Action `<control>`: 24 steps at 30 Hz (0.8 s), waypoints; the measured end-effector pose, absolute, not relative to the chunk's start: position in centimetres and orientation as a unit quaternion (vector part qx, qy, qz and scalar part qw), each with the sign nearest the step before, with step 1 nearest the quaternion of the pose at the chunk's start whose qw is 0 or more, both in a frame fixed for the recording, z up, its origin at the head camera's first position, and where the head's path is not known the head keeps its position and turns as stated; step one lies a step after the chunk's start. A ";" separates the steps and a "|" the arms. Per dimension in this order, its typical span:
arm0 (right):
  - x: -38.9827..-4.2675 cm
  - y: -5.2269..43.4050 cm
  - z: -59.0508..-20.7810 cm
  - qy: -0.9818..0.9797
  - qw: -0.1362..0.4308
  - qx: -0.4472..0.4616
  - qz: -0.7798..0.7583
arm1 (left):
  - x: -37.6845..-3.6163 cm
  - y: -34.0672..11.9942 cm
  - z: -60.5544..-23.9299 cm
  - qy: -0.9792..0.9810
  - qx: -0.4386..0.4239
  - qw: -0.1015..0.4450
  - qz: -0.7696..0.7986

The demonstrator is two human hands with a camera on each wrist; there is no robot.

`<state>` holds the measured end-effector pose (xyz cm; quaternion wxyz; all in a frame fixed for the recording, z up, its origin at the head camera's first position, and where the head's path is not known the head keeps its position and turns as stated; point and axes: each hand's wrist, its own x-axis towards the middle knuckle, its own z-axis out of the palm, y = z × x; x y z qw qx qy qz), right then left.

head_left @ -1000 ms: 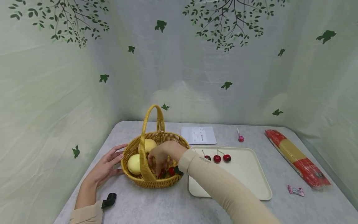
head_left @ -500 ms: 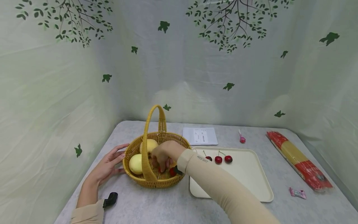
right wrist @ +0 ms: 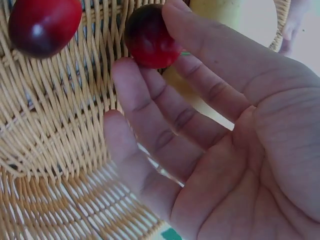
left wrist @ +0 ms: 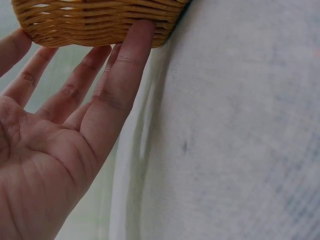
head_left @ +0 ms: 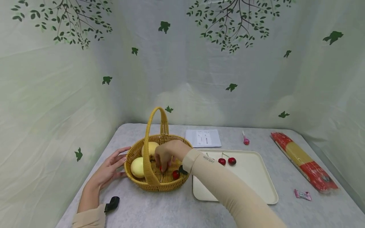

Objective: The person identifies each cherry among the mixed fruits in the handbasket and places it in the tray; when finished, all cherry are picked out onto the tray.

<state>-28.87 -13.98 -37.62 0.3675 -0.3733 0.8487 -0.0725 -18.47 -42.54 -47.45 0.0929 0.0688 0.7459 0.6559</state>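
Note:
A yellow wicker basket (head_left: 159,188) with a tall handle stands on the table. My left hand (head_left: 106,171) rests on its left side, with straight fingers (left wrist: 112,80) touching the weave. Inside the basket, my right hand (head_left: 168,153) pinches a dark red cherry (right wrist: 152,42) between thumb and fingertips; in the head view the hand mostly hides it. Another cherry (head_left: 176,174) lies on the basket floor, near the right wrist. Two round yellow fruits (head_left: 137,167) sit in the left part of the basket, beside the right hand.
Right of the basket lies a cream tray (head_left: 248,186) with stemmed cherries (head_left: 232,161), partly covered by the right sleeve (head_left: 222,183). Behind it are a white packet (head_left: 203,138) and a lollipop (head_left: 246,141). Farther right lie a red-and-yellow pack (head_left: 305,163) and a pink sweet (head_left: 303,194).
My right hand has taken hold of one cherry and shifted it slightly back, away from the other cherry on the basket floor. The left hand stays on the basket's side.

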 end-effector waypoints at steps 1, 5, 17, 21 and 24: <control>-28.9 -13.8 -37.5 0.850 0.362 -0.376 -0.073 | -18.5 -42.5 -47.5 0.746 0.070 0.093 0.656; -29.1 -13.0 -37.0 0.855 0.341 -0.384 -0.078 | -18.5 -42.5 -47.5 0.743 0.073 0.095 0.658; -30.0 -9.8 -35.6 0.863 0.308 -0.385 -0.109 | -18.4 -42.3 -47.5 0.741 0.072 0.099 0.660; -30.6 -8.6 -35.3 0.864 0.290 -0.397 -0.107 | -18.4 -42.5 -47.6 0.738 0.082 0.098 0.663; -31.0 -7.7 -35.0 0.863 0.275 -0.411 -0.107 | -18.4 -42.5 -47.6 0.735 0.092 0.098 0.664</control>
